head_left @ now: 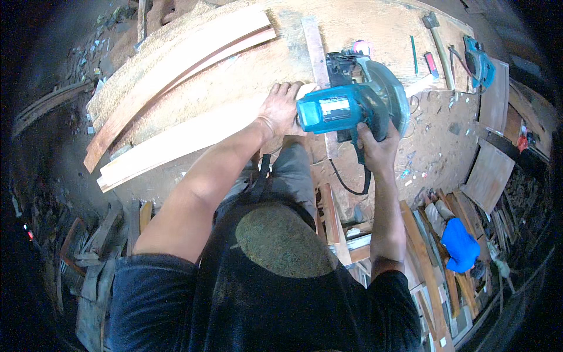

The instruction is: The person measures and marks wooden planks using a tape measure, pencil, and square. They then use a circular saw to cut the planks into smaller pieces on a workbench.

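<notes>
In my right hand (380, 144) is the handle of a teal circular saw (337, 110), my fingers wrapped round it. Its rounded blade guard (390, 94) is on the right side, and a black cord (352, 189) hangs from the handle. The cutting edge is hidden beneath the saw. My left hand (281, 108) grips the right end of a long pale board (193, 132), fingers over its far edge, close beside the saw's motor. A narrow wooden strip (316, 50) passes beneath the saw, running away from me.
Curved planks (187, 61) lie on the sawdusty bench at left. At right are a hammer (438, 50), a green pencil (414, 56), a red-and-black tool (431, 64) and another teal power tool (480, 63). A person in blue (460, 245) is low at right, among stacked timber (425, 264).
</notes>
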`<state>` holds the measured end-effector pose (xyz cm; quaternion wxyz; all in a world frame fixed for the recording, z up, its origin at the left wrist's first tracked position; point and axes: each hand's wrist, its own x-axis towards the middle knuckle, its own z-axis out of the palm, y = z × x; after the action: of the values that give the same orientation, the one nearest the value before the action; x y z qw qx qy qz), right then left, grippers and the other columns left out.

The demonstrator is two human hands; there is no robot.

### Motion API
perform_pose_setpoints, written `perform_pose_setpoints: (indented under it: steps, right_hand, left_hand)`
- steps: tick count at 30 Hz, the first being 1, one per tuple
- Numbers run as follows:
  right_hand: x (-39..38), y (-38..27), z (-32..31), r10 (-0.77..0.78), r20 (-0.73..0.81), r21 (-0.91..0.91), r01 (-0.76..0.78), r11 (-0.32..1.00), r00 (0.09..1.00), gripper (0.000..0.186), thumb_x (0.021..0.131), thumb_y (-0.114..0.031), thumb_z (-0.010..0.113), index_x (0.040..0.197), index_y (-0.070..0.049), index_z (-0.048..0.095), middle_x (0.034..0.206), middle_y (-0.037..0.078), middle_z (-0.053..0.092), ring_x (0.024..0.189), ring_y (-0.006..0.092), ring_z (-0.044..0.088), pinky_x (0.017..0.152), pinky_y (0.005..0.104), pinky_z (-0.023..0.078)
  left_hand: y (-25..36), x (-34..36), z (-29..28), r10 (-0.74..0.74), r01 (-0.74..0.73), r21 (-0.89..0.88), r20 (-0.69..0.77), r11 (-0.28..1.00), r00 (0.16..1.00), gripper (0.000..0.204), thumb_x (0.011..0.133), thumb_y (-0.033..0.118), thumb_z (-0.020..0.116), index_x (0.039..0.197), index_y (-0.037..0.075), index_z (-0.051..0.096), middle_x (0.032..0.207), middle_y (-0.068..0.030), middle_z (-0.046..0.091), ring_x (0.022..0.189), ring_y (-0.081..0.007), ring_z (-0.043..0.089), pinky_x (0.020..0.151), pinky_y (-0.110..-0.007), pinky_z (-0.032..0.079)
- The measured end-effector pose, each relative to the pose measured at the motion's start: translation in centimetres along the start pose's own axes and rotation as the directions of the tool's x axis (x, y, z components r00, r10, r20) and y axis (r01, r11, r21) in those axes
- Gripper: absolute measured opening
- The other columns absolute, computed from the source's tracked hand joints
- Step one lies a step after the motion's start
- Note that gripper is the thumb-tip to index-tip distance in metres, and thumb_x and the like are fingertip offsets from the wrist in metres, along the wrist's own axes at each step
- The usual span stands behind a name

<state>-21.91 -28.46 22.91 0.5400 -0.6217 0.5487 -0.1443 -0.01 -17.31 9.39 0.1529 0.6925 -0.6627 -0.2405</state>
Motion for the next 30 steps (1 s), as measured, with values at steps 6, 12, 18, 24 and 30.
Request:
perform_pose_setpoints:
  steps: [6,12,18,24,30]
  right_hand:
    - [1.3,-0.9,0.7,-0.057,-0.007,0.055,0.058,0.997,0.998,0.038,0.089,-0.007,0.072,0.124,0.006,0.065,0.103,0.007,0.072,0.094,0.0133,0.065,0.084,0.0314,0.054]
    - [3.5,-2.0,1.7,-0.120,-0.020,0.048,0.121,0.992,0.993,0.022,0.092,-0.007,0.070,0.112,0.001,0.067,0.081,-0.002,0.065,0.065,0.0044,0.055,0.057,0.0245,0.044]
    - [5.3,-4.3,-0.6,-0.181,-0.083,-0.010,0.181,0.983,0.980,0.023,0.091,-0.011,0.072,0.109,0.002,0.068,0.075,-0.001,0.065,0.059,0.0066,0.056,0.052,0.0260,0.045]
    - [11.8,-8.4,-11.3,-0.473,-0.006,-0.292,0.451,0.844,0.881,0.032,0.088,-0.017,0.074,0.112,0.003,0.068,0.079,0.009,0.071,0.069,0.0189,0.068,0.062,0.0356,0.053]
    - [26.2,-7.7,-13.1,-0.231,0.286,-0.935,0.324,0.148,0.930,0.024,0.091,-0.019,0.063,0.106,0.000,0.065,0.101,0.024,0.074,0.096,0.0378,0.074,0.081,0.0510,0.059]
  left_hand:
    - [0.4,0.5,-0.6,-0.049,0.050,-0.007,0.136,0.999,0.989,0.103,0.060,0.065,0.082,0.135,-0.001,0.059,0.135,-0.0194,0.054,0.121,-0.0378,0.050,0.110,-0.050,0.036]
    - [0.8,0.6,-0.8,0.009,-0.006,-0.053,0.052,0.999,0.999,0.097,0.058,0.066,0.083,0.136,0.013,0.062,0.132,-0.0169,0.058,0.124,-0.0386,0.048,0.107,-0.051,0.036]
    - [1.3,0.5,-1.2,-0.041,0.035,0.045,0.138,0.998,0.990,0.102,0.062,0.065,0.081,0.148,0.020,0.053,0.140,-0.0199,0.051,0.125,-0.0399,0.047,0.110,-0.052,0.035]
    - [2.6,0.9,-2.2,-0.037,0.028,0.074,0.117,0.997,0.993,0.109,0.064,0.066,0.078,0.159,0.025,0.041,0.145,-0.0189,0.047,0.126,-0.0394,0.046,0.113,-0.051,0.034]
    - [3.0,1.0,-2.0,-0.036,0.030,0.076,0.077,0.997,0.996,0.111,0.067,0.081,0.065,0.156,0.018,0.045,0.141,-0.0219,0.049,0.123,-0.0407,0.048,0.107,-0.052,0.035]
